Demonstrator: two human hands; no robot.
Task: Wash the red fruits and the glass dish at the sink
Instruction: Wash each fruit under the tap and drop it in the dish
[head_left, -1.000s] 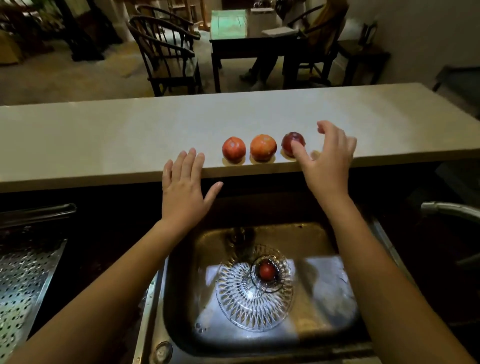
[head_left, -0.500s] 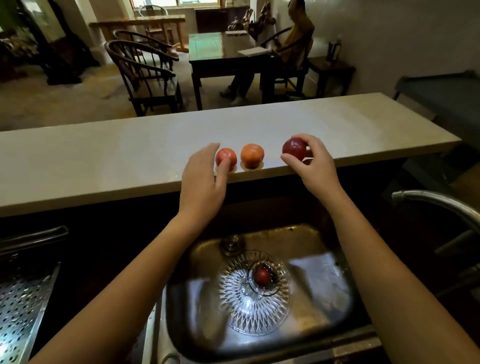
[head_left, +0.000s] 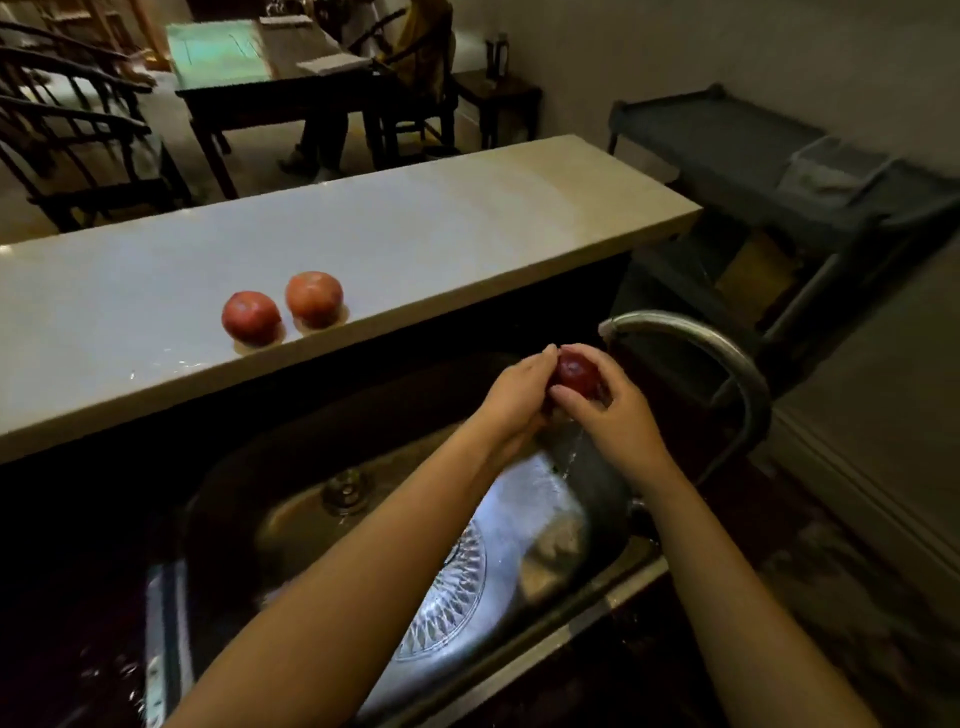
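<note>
Two red fruits remain on the counter; half a second ago there were three, the dark one at the right end under the right hand. That dark fruit is now off the counter and cupped between both hands under the faucet, left hand at its 9 o'clock, right hand at 4 o'clock, fingers closed round it. A thin stream runs below. Judgement: rinsing of the first counter fruit has begun.

The glass dish lies in the sink at 6 o'clock from the hands, partly hidden by the left forearm.

Spout just beside the right hand at 2 o'clock; counter edge near at 11 o'clock; open room downward.
</note>
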